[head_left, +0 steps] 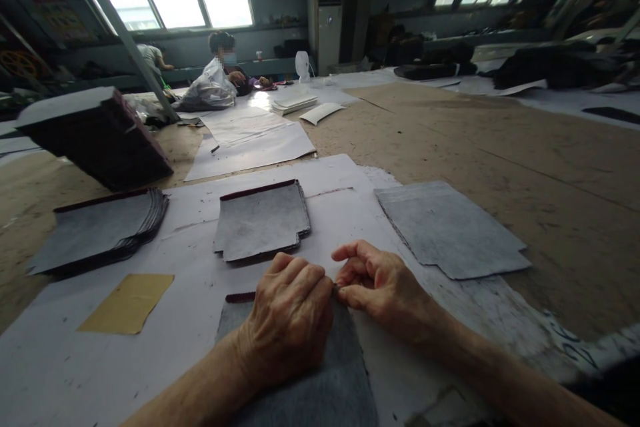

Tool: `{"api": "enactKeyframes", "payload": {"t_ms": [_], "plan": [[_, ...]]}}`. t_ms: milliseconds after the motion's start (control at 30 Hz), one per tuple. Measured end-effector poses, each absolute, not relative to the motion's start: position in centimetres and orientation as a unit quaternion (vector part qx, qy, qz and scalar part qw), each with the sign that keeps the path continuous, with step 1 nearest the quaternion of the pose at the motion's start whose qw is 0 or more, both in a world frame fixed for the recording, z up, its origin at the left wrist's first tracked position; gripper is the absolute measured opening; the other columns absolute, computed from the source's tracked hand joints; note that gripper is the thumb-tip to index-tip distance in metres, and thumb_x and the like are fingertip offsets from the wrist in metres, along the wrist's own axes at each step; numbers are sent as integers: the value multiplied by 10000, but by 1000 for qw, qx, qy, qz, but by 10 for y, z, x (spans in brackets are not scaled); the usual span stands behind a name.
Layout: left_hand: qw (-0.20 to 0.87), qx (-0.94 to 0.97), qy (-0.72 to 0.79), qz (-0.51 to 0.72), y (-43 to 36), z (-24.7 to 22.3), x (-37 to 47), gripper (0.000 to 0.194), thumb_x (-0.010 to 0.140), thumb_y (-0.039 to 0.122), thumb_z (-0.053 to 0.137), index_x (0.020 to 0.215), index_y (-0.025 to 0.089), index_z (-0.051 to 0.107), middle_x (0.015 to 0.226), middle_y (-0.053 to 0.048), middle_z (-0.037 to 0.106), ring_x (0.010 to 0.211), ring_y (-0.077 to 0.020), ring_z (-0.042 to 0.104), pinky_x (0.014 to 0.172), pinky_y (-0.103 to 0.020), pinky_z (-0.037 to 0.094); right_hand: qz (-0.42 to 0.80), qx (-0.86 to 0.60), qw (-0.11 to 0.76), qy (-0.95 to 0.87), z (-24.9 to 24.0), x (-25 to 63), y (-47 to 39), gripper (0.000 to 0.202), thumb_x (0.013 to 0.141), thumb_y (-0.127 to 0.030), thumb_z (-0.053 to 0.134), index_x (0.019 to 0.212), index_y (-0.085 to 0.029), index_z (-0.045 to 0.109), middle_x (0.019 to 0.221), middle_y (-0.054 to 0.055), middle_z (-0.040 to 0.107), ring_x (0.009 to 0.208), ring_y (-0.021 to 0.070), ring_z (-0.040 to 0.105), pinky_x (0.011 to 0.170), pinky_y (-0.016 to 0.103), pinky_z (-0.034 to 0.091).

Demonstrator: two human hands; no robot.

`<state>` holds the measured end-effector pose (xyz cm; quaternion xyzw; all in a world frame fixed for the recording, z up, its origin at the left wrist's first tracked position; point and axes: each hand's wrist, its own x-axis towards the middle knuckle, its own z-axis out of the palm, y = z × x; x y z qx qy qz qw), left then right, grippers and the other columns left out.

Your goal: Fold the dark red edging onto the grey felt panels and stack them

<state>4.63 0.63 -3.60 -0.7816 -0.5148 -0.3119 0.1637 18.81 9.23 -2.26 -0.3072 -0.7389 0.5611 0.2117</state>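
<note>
A grey fabric-backed panel [335,380] lies flat in front of me, with a narrow dark red folded strip along its far edge. My left hand [295,310] is closed over that far edge, its knuckles up and its fingertips hidden. At the panel's far right corner, my right hand [377,280] pinches the edge between thumb and curled fingers, with the index finger raised. The two hands almost touch. Just beyond them sits a small stack of similar panels [265,220] with a dark red far edge.
A thicker panel stack [100,227] lies left, near a tan paper piece [127,303]. More grey panels [450,230] lie right. A tall dark block of stacked pieces [100,133] leans at back left. White sheets [250,140] cover the table; a person [230,67] sits beyond.
</note>
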Motion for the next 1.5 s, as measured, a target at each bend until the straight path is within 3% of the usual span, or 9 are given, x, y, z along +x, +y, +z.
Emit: {"api": "enactKeyframes", "payload": {"t_ms": [300, 467, 633, 867, 1100, 1500], "plan": [[132, -746, -563, -330, 10, -36, 46, 145, 768, 101, 444, 705, 138, 569, 707, -59, 575, 663, -172, 489, 654, -343, 353, 442, -304, 229, -812, -27, 189, 92, 254, 659, -84, 491, 900, -164, 481, 626, -52, 573, 493, 77, 459, 512, 209, 385], [-77, -695, -602, -386, 14, -31, 38, 105, 759, 137, 492, 768, 148, 596, 719, -21, 592, 695, -146, 543, 694, -308, 399, 420, -336, 234, -810, -27, 190, 90, 273, 662, -83, 513, 921, -162, 475, 673, -39, 601, 498, 79, 470, 517, 212, 392], [-238, -641, -609, -402, 14, -23, 33, 211, 722, 147, 447, 799, 168, 642, 751, -13, 609, 697, -140, 558, 669, -271, 433, 416, -334, 237, -812, -28, 190, 90, 267, 677, -84, 506, 930, -168, 481, 677, -38, 600, 493, 77, 473, 507, 205, 395], [-263, -639, -609, -389, 19, -22, 33, 224, 812, 232, 473, 749, 166, 678, 717, -19, 622, 658, -124, 558, 636, -238, 438, 359, -299, 305, -830, -31, 193, 87, 242, 698, -104, 513, 926, -174, 470, 703, -23, 613, 481, 72, 478, 481, 193, 415], [-290, -622, -609, -397, 19, -27, 31, 193, 810, 247, 537, 702, 173, 680, 678, -3, 615, 612, -104, 549, 583, -213, 425, 304, -273, 361, -838, -32, 194, 84, 223, 719, -92, 504, 925, -171, 475, 719, -9, 623, 499, 74, 512, 502, 189, 447], [-253, -630, -623, -389, 17, -27, 37, 118, 764, 138, 598, 681, 192, 662, 689, 27, 644, 678, -118, 570, 697, -257, 417, 340, -313, 328, -824, -34, 195, 84, 228, 709, -94, 499, 921, -173, 468, 699, -24, 638, 511, 85, 537, 509, 208, 439]]}}
